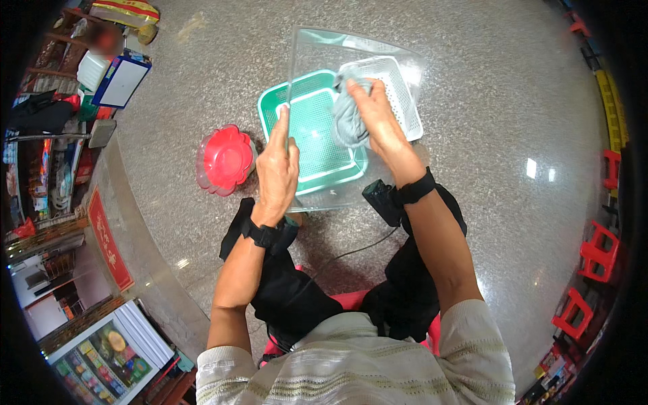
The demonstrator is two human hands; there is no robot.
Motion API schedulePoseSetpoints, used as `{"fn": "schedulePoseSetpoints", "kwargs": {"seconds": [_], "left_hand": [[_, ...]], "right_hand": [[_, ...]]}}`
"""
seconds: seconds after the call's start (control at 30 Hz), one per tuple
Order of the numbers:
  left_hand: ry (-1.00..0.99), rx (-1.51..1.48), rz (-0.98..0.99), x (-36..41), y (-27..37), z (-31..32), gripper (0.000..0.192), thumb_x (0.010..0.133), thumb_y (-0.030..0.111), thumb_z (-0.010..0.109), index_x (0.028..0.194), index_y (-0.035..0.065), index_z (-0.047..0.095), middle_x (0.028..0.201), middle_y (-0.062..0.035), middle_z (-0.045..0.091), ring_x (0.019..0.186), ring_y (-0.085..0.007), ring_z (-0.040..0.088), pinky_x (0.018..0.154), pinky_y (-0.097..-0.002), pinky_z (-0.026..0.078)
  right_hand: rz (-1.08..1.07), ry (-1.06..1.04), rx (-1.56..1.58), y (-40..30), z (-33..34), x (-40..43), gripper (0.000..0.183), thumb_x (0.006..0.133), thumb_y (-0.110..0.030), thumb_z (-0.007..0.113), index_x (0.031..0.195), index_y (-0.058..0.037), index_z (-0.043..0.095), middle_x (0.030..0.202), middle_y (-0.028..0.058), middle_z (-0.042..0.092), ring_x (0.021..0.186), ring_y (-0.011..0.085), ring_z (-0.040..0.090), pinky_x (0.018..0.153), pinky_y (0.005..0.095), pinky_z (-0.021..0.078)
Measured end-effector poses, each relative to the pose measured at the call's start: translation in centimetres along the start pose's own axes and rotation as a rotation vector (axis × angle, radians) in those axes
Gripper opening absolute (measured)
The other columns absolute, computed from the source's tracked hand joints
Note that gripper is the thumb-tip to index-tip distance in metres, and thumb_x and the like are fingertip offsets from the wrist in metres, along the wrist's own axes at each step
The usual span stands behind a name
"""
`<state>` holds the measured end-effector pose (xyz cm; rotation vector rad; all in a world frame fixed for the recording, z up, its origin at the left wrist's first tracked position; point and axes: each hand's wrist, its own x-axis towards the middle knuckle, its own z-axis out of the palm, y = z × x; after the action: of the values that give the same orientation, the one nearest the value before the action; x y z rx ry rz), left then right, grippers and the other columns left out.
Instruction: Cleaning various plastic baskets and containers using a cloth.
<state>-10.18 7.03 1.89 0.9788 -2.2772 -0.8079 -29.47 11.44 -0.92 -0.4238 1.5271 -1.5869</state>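
My left hand (277,169) grips the left edge of a clear, box-like plastic piece (316,55), index finger stretched along the rim. In my right hand (377,114) is a bunched grey cloth (349,121), pressed against the clear plastic. Seen through the plastic, a green mesh basket (316,136) with a pale rim stands on the floor. A white perforated basket (405,96) shows behind the cloth, at the green basket's right; whether they touch cannot be told. Left of my left hand sit red flower-shaped bowls (228,157), apparently stacked.
Speckled stone floor (486,101) surrounds the baskets. Red plastic stools (600,253) line the far right. On the left are crowded shelves (45,177), a white-faced box (121,81) and a glass-fronted display fridge (101,359). A thin cable (364,248) runs between my legs.
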Motion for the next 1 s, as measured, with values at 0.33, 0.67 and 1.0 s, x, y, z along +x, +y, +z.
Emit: {"fn": "schedulePoseSetpoints", "kwargs": {"seconds": [0.33, 0.67, 1.0], "left_hand": [[-0.043, -0.115, 0.217, -1.9, 2.5, 1.5, 0.058, 0.084, -0.005, 0.049, 0.139, 0.0065, 0.036, 0.128, -0.0228, 0.051, 0.094, -0.0295, 0.064, 0.075, -0.0335, 0.051], [-0.033, -0.113, 0.214, -1.8, 1.8, 1.6, 0.059, 0.083, -0.005, 0.05, 0.139, 0.0091, 0.038, 0.118, -0.0228, 0.057, 0.067, -0.019, 0.063, 0.061, -0.0302, 0.049], [0.122, 0.057, 0.235, 0.5, 0.3, -0.8, 0.058, 0.082, -0.007, 0.05, 0.137, 0.0059, 0.04, 0.116, -0.0213, 0.058, 0.068, -0.0243, 0.064, 0.059, -0.0344, 0.05]], "right_hand": [[-0.325, 0.49, -0.487, -0.1, -0.1, 1.1, 0.064, 0.081, -0.015, 0.06, 0.131, 0.0082, 0.028, 0.135, 0.0285, 0.03, 0.13, 0.0436, 0.025, 0.108, 0.0473, 0.0222], [-0.858, 0.023, -0.822, 1.6, 1.0, -1.5, 0.05, 0.074, -0.001, 0.055, 0.121, 0.0019, 0.04, 0.124, 0.0266, 0.04, 0.114, 0.0435, 0.04, 0.097, 0.0465, 0.0354], [-0.379, -0.293, -1.336, 4.8, 2.9, -5.0, 0.032, 0.077, -0.01, 0.061, 0.109, -0.0095, 0.061, 0.121, 0.0087, 0.048, 0.105, 0.0281, 0.048, 0.09, 0.0546, 0.0292]]}}
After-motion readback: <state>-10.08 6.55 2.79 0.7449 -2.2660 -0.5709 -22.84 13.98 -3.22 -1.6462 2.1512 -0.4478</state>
